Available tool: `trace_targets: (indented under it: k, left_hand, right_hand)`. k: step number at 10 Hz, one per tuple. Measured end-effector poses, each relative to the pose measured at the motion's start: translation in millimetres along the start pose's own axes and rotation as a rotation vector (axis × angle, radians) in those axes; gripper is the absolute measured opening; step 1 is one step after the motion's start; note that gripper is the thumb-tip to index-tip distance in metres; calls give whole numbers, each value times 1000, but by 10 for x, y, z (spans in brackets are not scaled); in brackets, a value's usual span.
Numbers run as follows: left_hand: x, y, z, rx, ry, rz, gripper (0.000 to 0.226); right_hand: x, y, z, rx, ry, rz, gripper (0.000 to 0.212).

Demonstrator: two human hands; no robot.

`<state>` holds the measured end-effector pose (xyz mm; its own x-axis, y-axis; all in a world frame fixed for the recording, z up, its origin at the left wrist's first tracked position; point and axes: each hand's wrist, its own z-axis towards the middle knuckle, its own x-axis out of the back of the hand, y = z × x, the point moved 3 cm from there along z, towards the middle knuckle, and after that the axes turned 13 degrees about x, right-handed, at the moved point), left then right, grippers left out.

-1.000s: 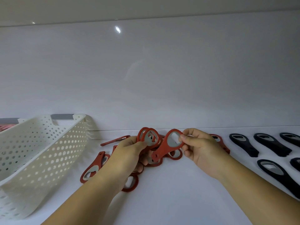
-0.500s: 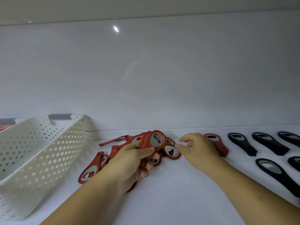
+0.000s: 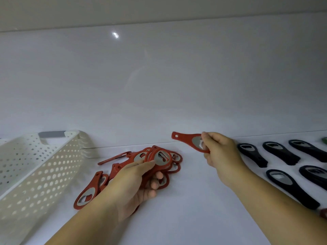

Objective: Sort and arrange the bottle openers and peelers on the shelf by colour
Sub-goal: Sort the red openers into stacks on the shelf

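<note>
Left hand [image 3: 134,181] gripping a red stack [image 3: 160,157] over the red pile [image 3: 88,193] at 7 o'clock on the shelf [image 3: 194,206], right hand [image 3: 219,149] pinching one red opener [image 3: 187,140] by its head, handle toward 9 o'clock, black openers [image 3: 279,153] at 3 o'clock, basket [image 3: 44,167] at 9 o'clock

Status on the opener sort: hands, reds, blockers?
Left hand grips a stack of red openers over the loose red pile. Right hand pinches one red opener, near the black openers. No blocker seen.
</note>
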<state>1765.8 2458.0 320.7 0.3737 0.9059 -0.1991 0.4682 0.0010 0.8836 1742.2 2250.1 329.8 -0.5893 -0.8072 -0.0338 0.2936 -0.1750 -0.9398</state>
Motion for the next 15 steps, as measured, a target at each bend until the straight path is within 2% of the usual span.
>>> trace_targets:
  k: [1, 2, 3, 4, 5, 6, 7, 8, 9, 10, 11, 12, 13, 14, 15]
  left_hand:
    - [-28, -11, -18, 14, -21, 1, 23]
    - [-78, -16, -47, 10, -102, 56, 32]
    - [-153, -65, -81, 2, -224, 102, 28]
    - [-179, -119, -44, 27, -327, 112, 28]
    - [-216, -55, 29, -23, -369, 109, 20]
    - [-319, 26, 47, -22, -422, 76, 53]
    - [-157, -88, -55, -41, -521, 248, 71]
    - [-116, -175, -219, 133, -698, 335, 119]
    - [-181, -131, -189, 197, -631, 121, 28]
    - [-165, -132, -155, 158, -542, -25, 14]
    - [-150, -44, -97, -9, -324, -71, 6]
    - [-97, 0, -64, -252, -122, -24, 11]
    - [-153, 1, -106, -381, -35, 25, 23]
    - [-222, -26, -154, -506, -5, 178, 18]
    - [-279, -45, -195, -626, -12, 375, 21]
  right_hand:
    - [-87, -63, -87, -30, -180, 82, 28]
    - [-189, -80, -196, 19, -346, -36, 18]
    - [-246, -91, -271, -30, -442, -6, 8]
    - [-268, -118, -338, -59, -570, 13, 10]
    - [-243, -216, -364, -37, -607, 36, 11]
    - [-273, -319, -424, -14, -636, 112, 12]
    - [-341, -378, -516, 82, -678, 95, 11]
    - [-371, -415, -579, 196, -649, 2, 15]
    - [-371, -381, -571, 264, -567, -73, 14]
    - [-290, -320, -439, 259, -393, -153, 9]
    - [-202, -326, -371, 156, -485, -267, 27]
    - [-241, -319, -471, 70, -784, -345, 27]
    - [-367, -351, -645, 77, -970, -296, 11]
    - [-439, -383, -741, 92, -1006, -226, 28]
    - [-473, -392, -772, 135, -964, -82, 40]
